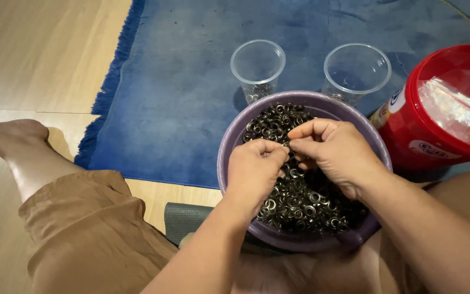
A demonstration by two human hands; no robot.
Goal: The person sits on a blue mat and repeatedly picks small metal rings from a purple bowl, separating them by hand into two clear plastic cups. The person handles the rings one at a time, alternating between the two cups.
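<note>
A purple bowl point(229, 142) rests in my lap, filled with several small dark metal eyelet rings point(300, 204). My left hand point(254, 171) and my right hand point(333, 152) hover over the bowl with fingertips meeting, pinching one small ring between them. Beyond the bowl stand two clear plastic cups: the left cup point(257, 68) has a few rings at its bottom, while the right cup point(356, 69) is partly hidden behind the bowl's rim.
A red plastic tub point(441, 109) holding a clear plastic bag sits at the right on a blue rug point(175, 92). Wooden floor point(39, 49) lies to the left. My bare left leg and tan shorts point(88, 228) fill the lower left.
</note>
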